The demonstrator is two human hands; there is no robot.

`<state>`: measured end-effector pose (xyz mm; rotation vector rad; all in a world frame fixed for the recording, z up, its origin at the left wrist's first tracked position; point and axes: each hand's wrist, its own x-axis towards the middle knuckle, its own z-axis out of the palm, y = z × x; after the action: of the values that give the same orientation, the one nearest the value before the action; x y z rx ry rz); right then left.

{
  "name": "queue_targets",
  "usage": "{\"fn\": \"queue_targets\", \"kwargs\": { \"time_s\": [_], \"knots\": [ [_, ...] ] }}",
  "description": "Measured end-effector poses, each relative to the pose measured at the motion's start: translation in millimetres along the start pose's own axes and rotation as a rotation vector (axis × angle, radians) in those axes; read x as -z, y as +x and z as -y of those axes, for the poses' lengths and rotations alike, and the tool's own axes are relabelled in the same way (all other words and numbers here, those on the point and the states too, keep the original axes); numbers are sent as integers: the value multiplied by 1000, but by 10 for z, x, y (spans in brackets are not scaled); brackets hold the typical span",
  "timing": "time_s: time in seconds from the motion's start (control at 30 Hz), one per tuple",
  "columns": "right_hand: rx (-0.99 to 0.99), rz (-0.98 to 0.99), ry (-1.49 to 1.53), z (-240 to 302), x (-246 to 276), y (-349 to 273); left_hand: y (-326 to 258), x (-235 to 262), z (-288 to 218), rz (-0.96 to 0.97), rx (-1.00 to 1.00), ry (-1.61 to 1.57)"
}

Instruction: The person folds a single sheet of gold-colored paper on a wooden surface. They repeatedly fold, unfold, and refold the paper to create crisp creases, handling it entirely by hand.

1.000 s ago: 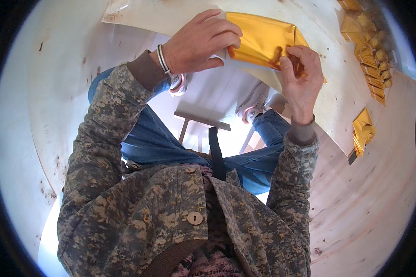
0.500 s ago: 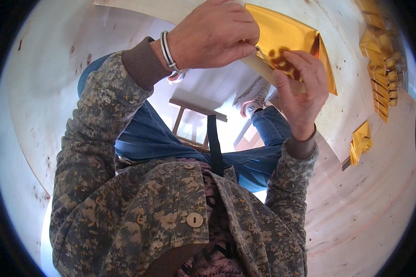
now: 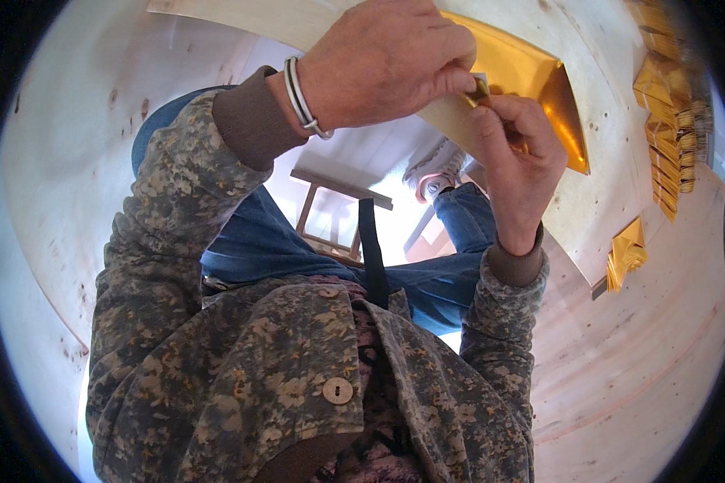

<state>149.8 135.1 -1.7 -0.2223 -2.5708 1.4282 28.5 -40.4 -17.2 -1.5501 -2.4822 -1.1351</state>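
Shiny gold foil paper (image 3: 514, 58) is spread at the table's edge, its right part shaded and creased. Between my hands, a pale cream strip (image 3: 447, 117) shows along the near side, with a small gold fold at its end. My left hand (image 3: 391, 64), wearing a black-and-white bracelet, pinches this fold from the left. My right hand (image 3: 525, 157) grips the foil paper from the right, thumb and index finger pressed together. The left fingertips partly cover the fold; whether the strip joins the large foil piece is hard to see.
Several gold foil bundles (image 3: 660, 121) lie in a row at the far right. A smaller folded gold foil piece (image 3: 627, 253) rests nearer on the pale wooden surface (image 3: 620, 354). Below the table edge are my jeans-covered legs, a shoe (image 3: 437, 173) and a wooden frame (image 3: 330, 209).
My left hand has moved slightly right, closer to my right hand. The right fingers have closed from a looser spread into a pinch, and a small gold fold now shows between the hands.
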Motion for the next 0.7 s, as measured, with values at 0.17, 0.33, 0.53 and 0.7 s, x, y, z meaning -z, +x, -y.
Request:
{"fn": "queue_targets", "kwargs": {
  "time_s": [0.17, 0.33, 0.53, 0.7],
  "knots": [
    [-151, -21, 148, 61, 24, 2, -13, -18, -33, -20, 75, -71],
    [-206, -57, 164, 76, 16, 35, 13, -62, 0, -99, 85, -135],
    [-278, -105, 247, 72, 25, 84, 89, -125, -35, -99, 149, -86],
    [-300, -131, 233, 83, 33, 125, 146, -105, -47, -115, 173, -137]
  ]
}}
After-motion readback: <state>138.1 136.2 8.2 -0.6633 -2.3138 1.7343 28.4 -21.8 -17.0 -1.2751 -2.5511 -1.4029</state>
